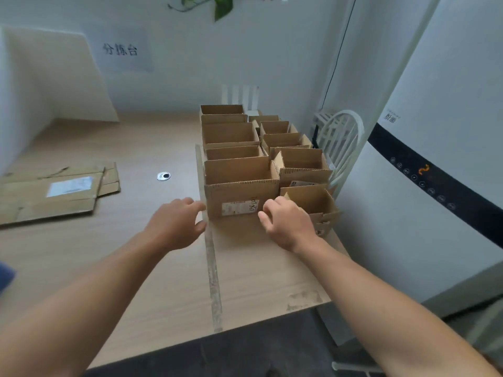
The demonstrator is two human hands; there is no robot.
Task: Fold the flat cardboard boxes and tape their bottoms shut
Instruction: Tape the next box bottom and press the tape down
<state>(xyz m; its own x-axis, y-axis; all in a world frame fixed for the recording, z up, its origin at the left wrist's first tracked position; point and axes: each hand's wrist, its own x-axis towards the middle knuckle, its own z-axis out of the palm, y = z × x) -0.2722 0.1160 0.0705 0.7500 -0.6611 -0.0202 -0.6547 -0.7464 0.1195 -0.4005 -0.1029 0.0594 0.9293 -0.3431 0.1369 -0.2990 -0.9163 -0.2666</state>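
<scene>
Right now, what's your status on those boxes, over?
Left hand open, right hand loosely curled, both at nearest labelled box. Box folded, top open. Far left, flat cardboard stack. Nothing blocking.

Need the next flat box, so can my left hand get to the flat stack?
Probably yes. Only bare table lies between the left hand and the flat stack, and that hand holds nothing.

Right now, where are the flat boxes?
In the head view, the flat boxes lie stacked on the left of the table, left of the round metal grommet.
</scene>
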